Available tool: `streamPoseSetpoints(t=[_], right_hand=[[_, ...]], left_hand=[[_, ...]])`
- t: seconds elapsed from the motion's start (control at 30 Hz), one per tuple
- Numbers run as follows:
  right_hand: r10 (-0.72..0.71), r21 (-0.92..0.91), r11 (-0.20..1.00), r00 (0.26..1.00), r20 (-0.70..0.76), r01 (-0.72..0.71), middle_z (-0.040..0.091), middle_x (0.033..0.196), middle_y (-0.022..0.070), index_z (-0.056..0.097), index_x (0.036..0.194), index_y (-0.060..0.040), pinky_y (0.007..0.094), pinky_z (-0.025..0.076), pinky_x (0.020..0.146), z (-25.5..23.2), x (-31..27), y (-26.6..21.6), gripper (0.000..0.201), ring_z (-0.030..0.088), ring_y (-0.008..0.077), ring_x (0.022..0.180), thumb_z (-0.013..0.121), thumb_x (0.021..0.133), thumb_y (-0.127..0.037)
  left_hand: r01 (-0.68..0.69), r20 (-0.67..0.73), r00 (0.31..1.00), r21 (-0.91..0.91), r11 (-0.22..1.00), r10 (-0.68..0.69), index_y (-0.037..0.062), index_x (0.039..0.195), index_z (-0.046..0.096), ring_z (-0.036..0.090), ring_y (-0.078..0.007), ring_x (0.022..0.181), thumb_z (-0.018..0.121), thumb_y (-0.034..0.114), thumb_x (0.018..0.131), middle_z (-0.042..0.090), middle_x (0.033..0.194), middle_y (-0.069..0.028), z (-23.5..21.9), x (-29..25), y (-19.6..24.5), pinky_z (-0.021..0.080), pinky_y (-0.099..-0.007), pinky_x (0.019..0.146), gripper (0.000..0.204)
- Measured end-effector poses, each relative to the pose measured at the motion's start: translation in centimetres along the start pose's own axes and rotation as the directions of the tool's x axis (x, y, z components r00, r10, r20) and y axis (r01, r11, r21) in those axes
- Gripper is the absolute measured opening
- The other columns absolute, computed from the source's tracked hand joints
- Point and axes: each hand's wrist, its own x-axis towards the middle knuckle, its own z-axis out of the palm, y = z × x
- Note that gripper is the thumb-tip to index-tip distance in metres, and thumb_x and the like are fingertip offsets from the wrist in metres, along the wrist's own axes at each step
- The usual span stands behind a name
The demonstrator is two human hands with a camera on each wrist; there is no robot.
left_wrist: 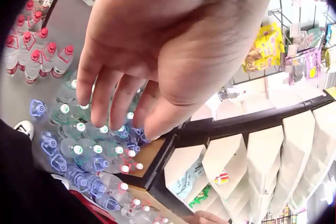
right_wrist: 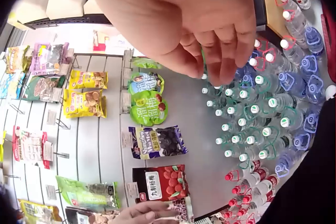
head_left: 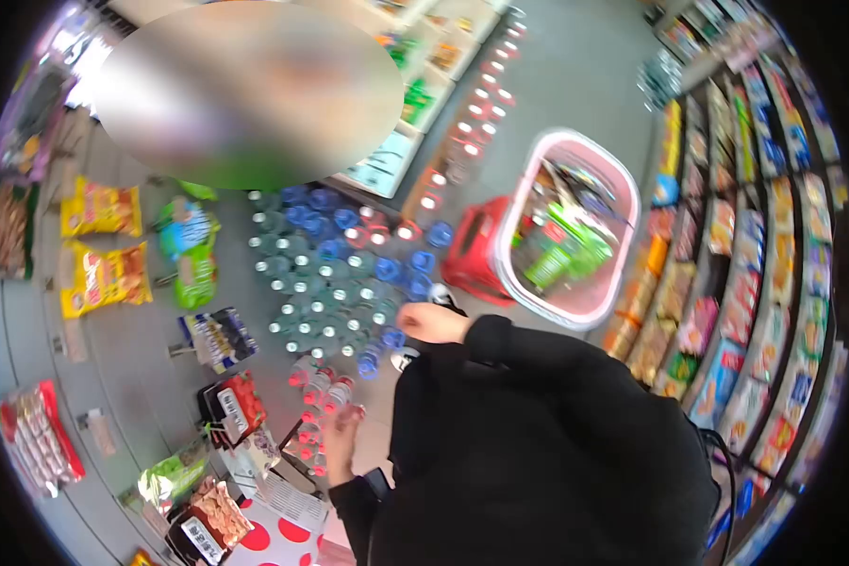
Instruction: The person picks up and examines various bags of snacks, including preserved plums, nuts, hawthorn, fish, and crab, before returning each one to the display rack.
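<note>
In the head view my left hand (head_left: 342, 439) is raised beside a group of red-capped water bottles (head_left: 337, 394) on the floor. Its palm and loosely bent fingers fill the top of the left wrist view, holding nothing. My right hand (head_left: 434, 323) is over the near side of the bottles, next to several blue-tinted bottles (head_left: 369, 359). In the right wrist view its fingers hang relaxed, with nothing held. Packed rows of clear bottles with pale caps and green rings (right_wrist: 283, 100) spread across the floor beyond it. Another hand (right_wrist: 142, 214) shows at that view's bottom edge, overlapping snack packs.
A pink-rimmed basket (head_left: 623, 198) of packaged goods stands by a red container (head_left: 476, 247). Snack bags, including a yellow bag (head_left: 108, 283) and a red pack (head_left: 239, 401), hang on a slatted wall. Stocked shelves (head_left: 684, 255) line the right. White display bins (left_wrist: 228, 155) rise beyond the bottles.
</note>
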Motion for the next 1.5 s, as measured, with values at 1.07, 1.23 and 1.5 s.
streamPoseSetpoints(t=[1.07,1.23,1.5], right_hand=[[0.104,-0.195,0.912,0.662,-0.743,-0.362,0.045,0.112,0.0225,0.039,0.114,0.0079,0.0348,0.033,0.09,-24.4,-21.8,15.7,0.05,0.044,0.0311,0.105,0.06,0.072,-0.011],[0.094,-0.184,0.915,0.633,-0.768,-0.359,0.048,0.105,0.0212,0.044,0.107,0.0067,0.0371,0.036,0.085,-25.3,-21.4,16.3,0.044,0.046,0.0319,0.098,0.062,0.07,-0.01],[-0.055,-0.436,0.811,0.69,-0.722,-0.391,0.05,0.098,0.0198,0.049,0.102,0.0047,0.0389,0.037,0.082,-24.9,-20.6,14.9,0.039,0.047,0.0356,0.094,0.062,0.068,-0.009]], left_hand=[[-0.664,0.568,0.725,0.423,0.616,0.391,-0.0003,0.096,0.052,0.054,-0.0342,0.087,0.055,0.009,0.063,0.056,0.09,-0.0202,38.6,8.9,17.2,0.042,-0.0395,0.075,0.035],[-0.615,0.594,0.752,0.476,0.629,0.286,-0.0016,0.092,0.052,0.055,-0.0345,0.085,0.056,0.009,0.062,0.057,0.086,-0.0215,40.0,10.5,16.0,0.043,-0.0402,0.072,0.032],[-0.615,0.591,0.763,0.543,0.572,0.26,-0.0021,0.079,0.056,0.057,-0.0323,0.071,0.057,0.01,0.059,0.058,0.074,-0.0194,39.0,10.4,17.2,0.045,-0.0389,0.063,0.024]])
